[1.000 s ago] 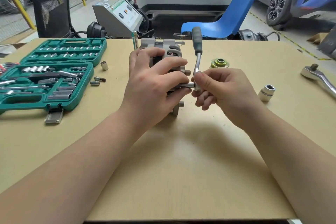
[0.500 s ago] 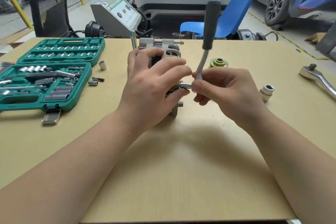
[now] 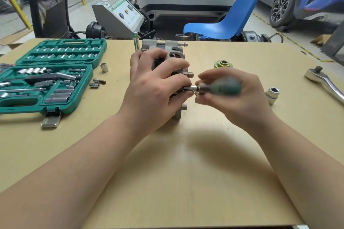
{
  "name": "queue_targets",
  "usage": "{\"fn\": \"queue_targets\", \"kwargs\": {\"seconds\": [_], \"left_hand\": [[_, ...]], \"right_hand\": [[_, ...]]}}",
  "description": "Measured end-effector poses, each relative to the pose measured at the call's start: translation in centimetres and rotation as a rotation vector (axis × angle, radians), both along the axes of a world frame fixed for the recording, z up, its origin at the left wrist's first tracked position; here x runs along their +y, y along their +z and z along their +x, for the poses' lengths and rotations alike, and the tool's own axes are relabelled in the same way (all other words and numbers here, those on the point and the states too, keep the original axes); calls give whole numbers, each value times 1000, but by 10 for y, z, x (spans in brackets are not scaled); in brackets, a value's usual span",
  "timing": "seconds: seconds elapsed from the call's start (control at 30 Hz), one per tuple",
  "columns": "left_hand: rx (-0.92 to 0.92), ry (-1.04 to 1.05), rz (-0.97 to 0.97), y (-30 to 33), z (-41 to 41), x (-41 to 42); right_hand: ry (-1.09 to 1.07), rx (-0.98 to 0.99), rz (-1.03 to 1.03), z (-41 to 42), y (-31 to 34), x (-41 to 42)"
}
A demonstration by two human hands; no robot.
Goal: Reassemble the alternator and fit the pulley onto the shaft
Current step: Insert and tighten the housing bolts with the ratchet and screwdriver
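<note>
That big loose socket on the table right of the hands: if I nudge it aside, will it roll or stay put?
The loose socket seems to stand on end, opening up, so a gentle nudge should slide it rather than roll it. It looks like solid chromed steel, probably heavy for its size and slick to pinch. Tipped over, its round body would likely roll across the smooth table.

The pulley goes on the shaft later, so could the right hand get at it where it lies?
Probably yes. The pulley lies bare on the table just beyond the right hand, nothing between them; but that hand grips a ratchet and must free itself first.
</note>
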State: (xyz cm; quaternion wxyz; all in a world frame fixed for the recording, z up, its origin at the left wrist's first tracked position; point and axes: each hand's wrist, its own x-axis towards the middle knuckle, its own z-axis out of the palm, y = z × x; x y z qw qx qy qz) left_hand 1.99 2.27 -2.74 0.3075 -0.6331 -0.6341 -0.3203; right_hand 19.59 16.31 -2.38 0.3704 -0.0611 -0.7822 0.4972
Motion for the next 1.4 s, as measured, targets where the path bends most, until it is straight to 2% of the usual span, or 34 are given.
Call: {"fn": "queue_targets", "kwargs": {"seconds": [0.23, 0.3, 0.53, 0.67, 0.83, 0.97, 1.13, 1.4], "left_hand": [[24, 17, 9, -1, 0, 1], [16, 12, 25, -2, -1, 2], [1, -4, 22, -2, 0, 2], [-36, -1, 5, 3, 0, 1], [-34, -7, -18, 5, 2, 0], [-25, -7, -23, 5, 0, 0], [-59, -15, -20, 4, 2, 1], [-62, 2, -16, 6, 4, 2]], "right_hand": [[-51, -151, -312, -12, 2, 4], [-26, -139, -293, -10, -1, 5], [43, 8, -30, -2, -4, 2], [17, -39, -168, -5, 1, 2], [-35, -183, -231, -9, 3, 3], [4, -105, -203, -7, -2, 3], [70, 4, -49, -3, -4, -1], [4, -135, -263, -9, 7, 2]]}}
